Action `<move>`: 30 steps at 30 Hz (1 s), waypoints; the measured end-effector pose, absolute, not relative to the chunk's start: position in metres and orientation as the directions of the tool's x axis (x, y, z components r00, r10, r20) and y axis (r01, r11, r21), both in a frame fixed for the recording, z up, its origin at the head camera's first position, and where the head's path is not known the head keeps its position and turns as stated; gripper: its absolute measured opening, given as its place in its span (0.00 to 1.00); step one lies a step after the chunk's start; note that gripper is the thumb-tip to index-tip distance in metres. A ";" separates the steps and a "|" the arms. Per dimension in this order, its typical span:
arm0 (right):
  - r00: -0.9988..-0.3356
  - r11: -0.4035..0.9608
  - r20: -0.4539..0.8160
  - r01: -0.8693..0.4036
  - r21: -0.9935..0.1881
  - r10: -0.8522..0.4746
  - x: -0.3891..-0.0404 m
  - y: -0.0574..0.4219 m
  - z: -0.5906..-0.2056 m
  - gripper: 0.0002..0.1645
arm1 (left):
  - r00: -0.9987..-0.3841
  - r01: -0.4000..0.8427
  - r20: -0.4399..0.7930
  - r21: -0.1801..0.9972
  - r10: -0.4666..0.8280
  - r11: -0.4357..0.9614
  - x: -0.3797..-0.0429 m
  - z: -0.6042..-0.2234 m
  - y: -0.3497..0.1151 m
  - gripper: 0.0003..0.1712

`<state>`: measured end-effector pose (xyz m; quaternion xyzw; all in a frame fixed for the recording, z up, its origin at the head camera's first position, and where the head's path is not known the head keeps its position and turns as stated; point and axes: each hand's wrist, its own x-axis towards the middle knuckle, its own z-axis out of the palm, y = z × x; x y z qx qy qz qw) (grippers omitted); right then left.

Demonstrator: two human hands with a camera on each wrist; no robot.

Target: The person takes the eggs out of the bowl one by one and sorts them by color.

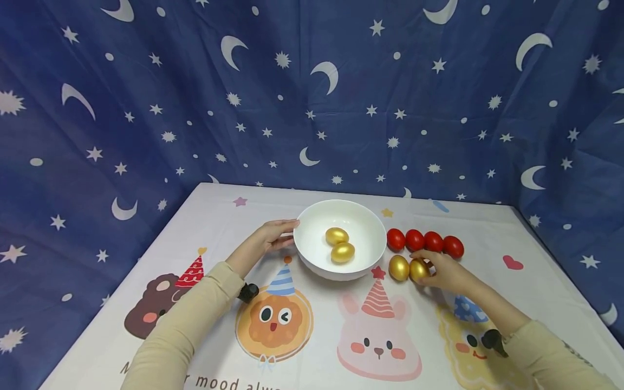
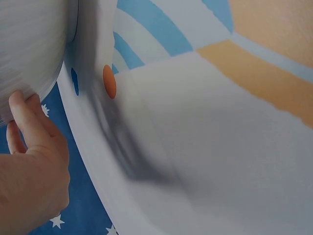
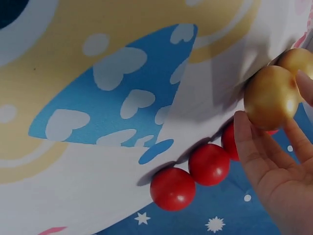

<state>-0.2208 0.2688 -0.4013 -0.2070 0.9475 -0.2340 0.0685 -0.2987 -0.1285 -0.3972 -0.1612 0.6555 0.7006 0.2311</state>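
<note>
A white bowl stands mid-table with two gold eggs inside it. My left hand touches the bowl's outer left side with fairly straight fingers; the left wrist view shows the fingertips against the bowl wall. To the right of the bowl, my right hand pinches a gold egg between thumb and fingers. In the right wrist view this egg sits between the fingertips. Another gold egg lies close beside it, on the bowl's side.
Several red eggs lie in a row just behind the gold pair, right of the bowl. A white cloth with printed cartoon figures covers the table. Behind it hangs a blue curtain with moons and stars.
</note>
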 end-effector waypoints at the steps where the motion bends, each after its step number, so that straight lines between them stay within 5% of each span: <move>1: -0.905 0.805 -0.036 -0.359 -0.473 -0.424 -0.220 0.268 -0.401 0.30 | -0.842 -0.534 -0.528 0.845 0.114 -0.031 -0.298 -0.398 -0.129 0.27; 30: -0.904 0.808 0.034 -0.396 -0.437 -0.425 -0.217 0.257 -0.355 0.29 | -0.842 -0.538 -0.536 0.843 0.059 -0.012 -0.301 -0.399 -0.125 0.28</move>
